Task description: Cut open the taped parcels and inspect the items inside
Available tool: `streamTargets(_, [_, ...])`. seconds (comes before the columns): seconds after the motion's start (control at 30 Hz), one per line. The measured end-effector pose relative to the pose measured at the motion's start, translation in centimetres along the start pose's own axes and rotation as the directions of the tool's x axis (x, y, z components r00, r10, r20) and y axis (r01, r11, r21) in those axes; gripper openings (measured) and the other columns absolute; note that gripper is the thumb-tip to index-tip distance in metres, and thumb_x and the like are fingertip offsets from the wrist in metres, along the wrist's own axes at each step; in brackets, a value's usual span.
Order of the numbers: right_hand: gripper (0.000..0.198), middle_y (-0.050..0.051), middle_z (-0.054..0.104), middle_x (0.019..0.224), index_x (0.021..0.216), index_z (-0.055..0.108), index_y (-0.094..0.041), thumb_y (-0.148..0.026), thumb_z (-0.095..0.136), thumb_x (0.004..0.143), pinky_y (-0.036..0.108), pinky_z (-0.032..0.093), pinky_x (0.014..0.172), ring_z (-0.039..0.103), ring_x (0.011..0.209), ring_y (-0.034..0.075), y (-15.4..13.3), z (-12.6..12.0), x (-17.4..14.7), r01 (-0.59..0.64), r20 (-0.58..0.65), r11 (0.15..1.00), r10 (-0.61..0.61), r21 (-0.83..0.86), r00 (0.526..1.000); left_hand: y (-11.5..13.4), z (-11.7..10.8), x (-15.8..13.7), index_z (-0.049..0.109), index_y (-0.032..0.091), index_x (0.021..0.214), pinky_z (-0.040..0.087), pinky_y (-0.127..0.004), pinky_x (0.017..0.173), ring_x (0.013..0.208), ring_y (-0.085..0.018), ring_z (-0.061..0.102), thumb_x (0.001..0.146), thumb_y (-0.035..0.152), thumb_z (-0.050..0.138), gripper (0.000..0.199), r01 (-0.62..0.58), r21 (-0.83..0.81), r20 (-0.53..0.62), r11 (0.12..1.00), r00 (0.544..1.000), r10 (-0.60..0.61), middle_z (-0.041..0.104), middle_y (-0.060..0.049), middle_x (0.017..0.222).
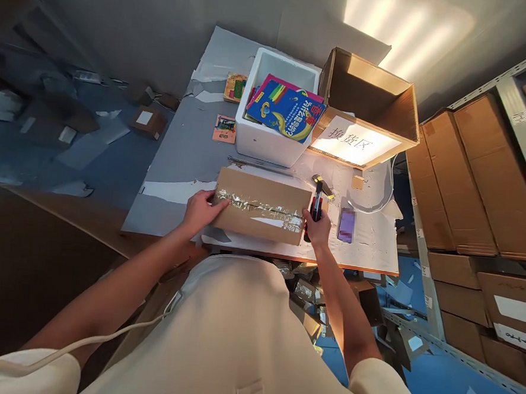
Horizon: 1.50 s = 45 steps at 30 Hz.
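Grey-white desk (169,161) across middle of frame; blue floor (447,386) at lower right; metal shelving (513,111) with brown cartons (478,180) along right edge. Taped cardboard box (263,188) flat on desk, frame centre. Left hand (200,211): fingers clamped on box's left end, thumb on top. Right hand (318,229): fingers closed round black-and-red cutter (318,197), thumb at box's right end.

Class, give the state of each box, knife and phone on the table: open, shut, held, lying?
Taped carton: shut, left hand at one end.
White foam box: open, books piled in it.
Large cardboard box: open-topped.
Phone: lying flat, screen blurred.
Red-black knife: seemingly held in the right hand.
Yellow-black knife: lying loose.
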State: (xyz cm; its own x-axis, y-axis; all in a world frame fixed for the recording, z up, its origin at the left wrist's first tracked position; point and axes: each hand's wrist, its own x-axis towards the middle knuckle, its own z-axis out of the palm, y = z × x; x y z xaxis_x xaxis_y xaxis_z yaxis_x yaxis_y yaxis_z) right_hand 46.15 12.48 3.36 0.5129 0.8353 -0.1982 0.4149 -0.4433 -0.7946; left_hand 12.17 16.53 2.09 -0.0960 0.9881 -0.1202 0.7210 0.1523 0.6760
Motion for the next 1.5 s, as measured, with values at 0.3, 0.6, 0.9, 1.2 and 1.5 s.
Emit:
streamTargets(0.3, [0.037, 0.007, 0.064, 0.085, 0.106, 0.057, -0.017, -0.047, 0.046, 0.087, 0.032, 0.043, 0.068, 0.057, 0.074, 0.021, -4.1, 0.4, 2.5, 0.358, 0.02, 0.877, -0.371, -0.322, 0.928, 0.5, 3.8, -2.4, 0.057, 0.019, 0.127, 0.023, -0.048, 0.114, 0.132, -0.028, 0.043, 0.092, 0.037, 0.044, 0.042, -0.479, 0.146, 0.005, 0.866, 0.876, 0.483, 0.053, -0.013, 0.138])
streamTargets(0.6, [0.056, 0.004, 0.061, 0.109, 0.151, 0.02, -0.037, -0.025, 0.033, 0.098, 0.025, 0.041, 0.071, 0.06, 0.09, 0.019, -13.4, 5.9, 0.8, 0.941, 0.891, 0.272, -0.35, -0.2, 0.29, 0.4, 4.1, -2.2, 0.058, 0.02, 0.127, 0.024, -0.047, 0.114, 0.132, -0.026, 0.044, 0.092, 0.031, 0.041, 0.041, -0.469, 0.143, -0.023, 0.872, 0.879, 0.477, 0.054, -0.013, 0.137])
streamTargets(0.9, [0.064, 0.009, 0.057, 0.12, 0.151, 0.008, -0.04, -0.018, 0.031, 0.096, 0.027, 0.041, 0.069, 0.061, 0.094, 0.022, -15.8, 7.7, 0.4, 0.953, 0.937, 0.033, -0.174, -0.3, 0.301, 0.1, 4.1, -2.0, 0.057, 0.019, 0.127, 0.026, -0.046, 0.112, 0.132, -0.025, 0.045, 0.091, 0.03, 0.04, 0.041, -0.465, 0.151, -0.001, 0.873, 0.883, 0.47, 0.055, -0.013, 0.136])
streamTargets(1.2, [0.065, 0.011, 0.06, 0.117, 0.151, 0.014, -0.039, -0.016, 0.034, 0.094, 0.029, 0.041, 0.066, 0.063, 0.087, 0.022, -14.1, 6.8, 1.0, 0.943, 0.932, -0.009, -0.154, -0.333, 0.328, 0.2, 4.3, -1.9, 0.057, 0.019, 0.128, 0.025, -0.046, 0.113, 0.132, -0.025, 0.045, 0.091, 0.03, 0.038, 0.043, -0.436, 0.175, 0.032, 0.883, 0.899, 0.438, 0.055, -0.012, 0.136])
streamTargets(1.5, [0.073, 0.007, 0.063, 0.083, 0.138, 0.049, -0.034, 0.001, 0.041, 0.074, 0.03, 0.036, 0.053, 0.049, 0.053, 0.014, -7.1, -6.9, 4.9, 0.862, 0.828, 0.095, -0.241, -0.498, 0.506, 0.5, 4.3, -1.5, 0.058, 0.02, 0.127, 0.024, -0.045, 0.113, 0.131, -0.027, 0.045, 0.09, 0.033, 0.039, 0.043, -0.406, 0.169, 0.03, 0.898, 0.913, 0.407, 0.055, -0.011, 0.137])
